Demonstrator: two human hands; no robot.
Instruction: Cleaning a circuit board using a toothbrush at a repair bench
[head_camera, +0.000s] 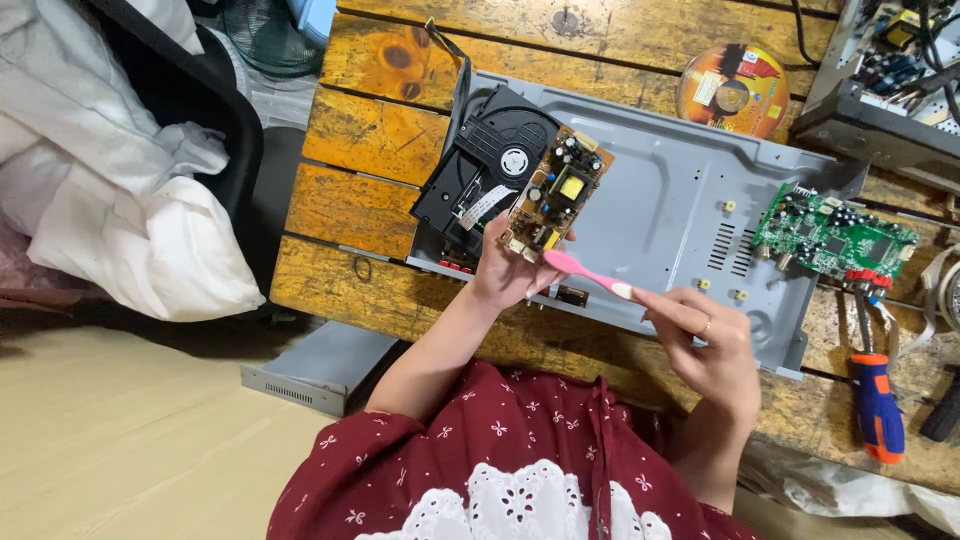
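My left hand holds up a small brown circuit board by its lower edge, component side facing me. My right hand grips a pink toothbrush by its handle, and the brush head touches the board's bottom corner. Both hands hover over an opened grey metal player chassis that lies on the wooden table. A black disc drive unit sits in the chassis' left end, with a white ribbon cable across it.
A green circuit board lies at the chassis' right end. A blue and orange screwdriver rests on the table at the right. A printed disc and another opened device lie at the back. White cloth is piled left. A grey cover lies below the table edge.
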